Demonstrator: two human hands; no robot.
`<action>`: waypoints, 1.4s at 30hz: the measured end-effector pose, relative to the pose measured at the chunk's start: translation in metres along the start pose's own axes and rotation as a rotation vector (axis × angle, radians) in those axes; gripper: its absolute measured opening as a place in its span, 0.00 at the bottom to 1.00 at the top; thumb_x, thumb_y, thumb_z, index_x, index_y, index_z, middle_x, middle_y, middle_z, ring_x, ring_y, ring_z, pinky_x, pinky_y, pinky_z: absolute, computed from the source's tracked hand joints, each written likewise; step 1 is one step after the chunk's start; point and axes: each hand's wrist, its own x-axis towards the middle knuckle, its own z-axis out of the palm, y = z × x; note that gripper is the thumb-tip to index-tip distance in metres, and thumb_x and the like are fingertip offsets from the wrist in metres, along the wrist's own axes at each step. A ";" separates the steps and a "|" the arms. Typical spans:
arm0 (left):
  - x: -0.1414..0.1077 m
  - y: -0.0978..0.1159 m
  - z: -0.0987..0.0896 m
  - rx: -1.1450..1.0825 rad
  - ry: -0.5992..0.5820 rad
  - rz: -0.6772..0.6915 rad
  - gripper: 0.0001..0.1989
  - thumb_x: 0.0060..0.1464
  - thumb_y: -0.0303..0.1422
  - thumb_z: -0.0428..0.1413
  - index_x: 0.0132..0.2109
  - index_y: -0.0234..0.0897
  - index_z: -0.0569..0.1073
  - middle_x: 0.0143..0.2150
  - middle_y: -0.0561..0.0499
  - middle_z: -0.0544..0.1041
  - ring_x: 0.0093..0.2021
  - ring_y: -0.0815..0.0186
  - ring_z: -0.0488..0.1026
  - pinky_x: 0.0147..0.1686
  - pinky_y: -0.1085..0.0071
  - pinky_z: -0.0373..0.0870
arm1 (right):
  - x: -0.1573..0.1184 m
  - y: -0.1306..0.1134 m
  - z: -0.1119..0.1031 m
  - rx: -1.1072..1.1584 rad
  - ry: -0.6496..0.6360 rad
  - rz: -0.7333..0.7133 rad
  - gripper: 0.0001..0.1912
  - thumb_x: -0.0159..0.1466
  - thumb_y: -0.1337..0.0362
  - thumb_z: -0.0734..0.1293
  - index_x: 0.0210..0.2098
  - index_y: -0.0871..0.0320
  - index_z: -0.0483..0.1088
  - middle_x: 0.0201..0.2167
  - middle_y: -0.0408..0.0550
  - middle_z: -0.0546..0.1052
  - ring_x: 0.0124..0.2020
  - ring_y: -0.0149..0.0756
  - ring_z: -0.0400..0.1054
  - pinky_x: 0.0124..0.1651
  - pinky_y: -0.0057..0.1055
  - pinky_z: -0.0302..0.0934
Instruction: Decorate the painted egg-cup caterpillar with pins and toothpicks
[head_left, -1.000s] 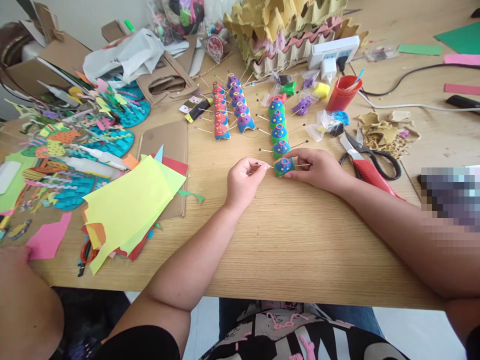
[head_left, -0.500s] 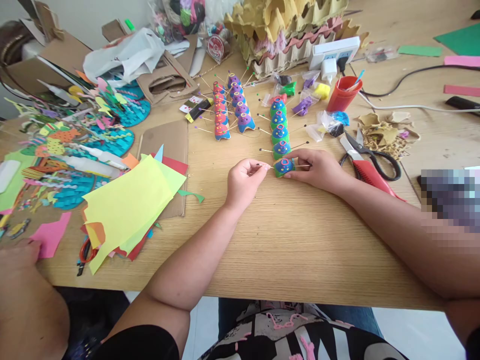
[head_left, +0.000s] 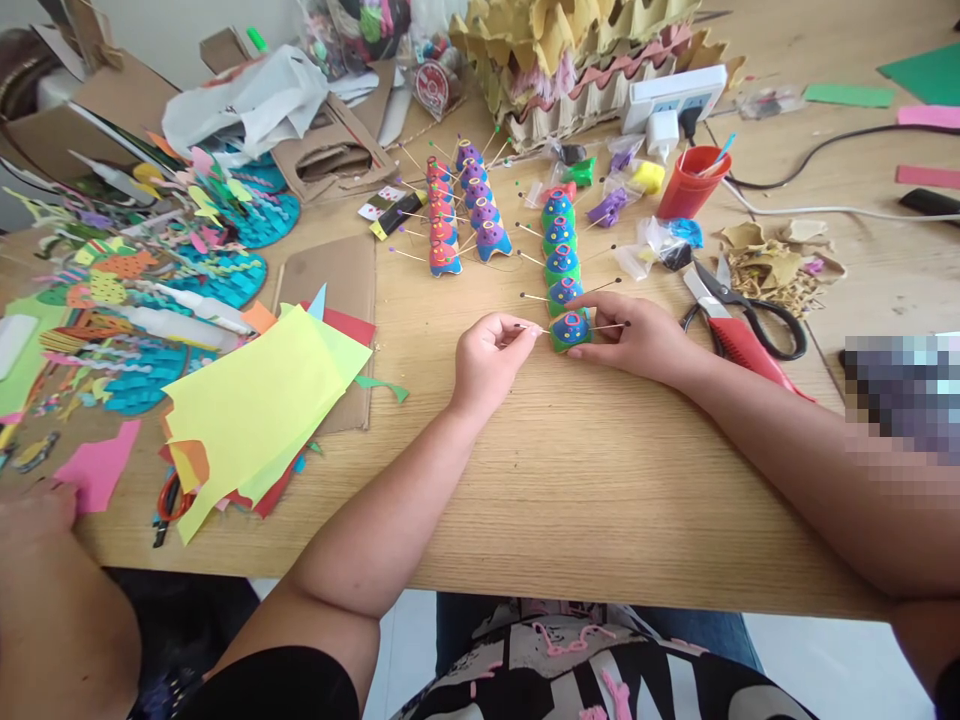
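A blue and green caterpillar (head_left: pixel 562 262) made of egg-carton cups lies lengthwise on the table, with thin dark-tipped sticks poking out of both sides. My left hand (head_left: pixel 491 360) pinches one thin stick (head_left: pixel 531 328) at the left side of the front cup; its inner end is at or close to the cup. My right hand (head_left: pixel 637 335) grips the front cup (head_left: pixel 571 328) from the right, index finger behind it and thumb at its front edge. Another dark-tipped stick (head_left: pixel 611 326) shows between those fingers. A red caterpillar (head_left: pixel 444 215) and a purple caterpillar (head_left: pixel 484 205) stand farther back.
Scissors (head_left: pixel 750 310), a red comb (head_left: pixel 754 355) and a red cup (head_left: pixel 694 185) lie or stand to the right. Yellow paper (head_left: pixel 262 400) is stacked at left, near another person's hand (head_left: pixel 37 505). Egg cartons (head_left: pixel 577 80) and a power strip (head_left: pixel 675 95) are at the back.
The view shifts slightly. Both hands keep nearly the same hold at the front cup, and the stick on its right side shows more clearly between the right fingers.
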 end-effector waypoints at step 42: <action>-0.001 0.001 0.001 -0.035 0.036 0.013 0.03 0.52 0.30 0.67 0.33 0.37 0.80 0.31 0.52 0.83 0.29 0.72 0.76 0.34 0.74 0.73 | 0.001 0.000 0.001 0.049 0.006 0.027 0.30 0.58 0.46 0.77 0.56 0.55 0.81 0.33 0.46 0.78 0.30 0.33 0.65 0.36 0.35 0.55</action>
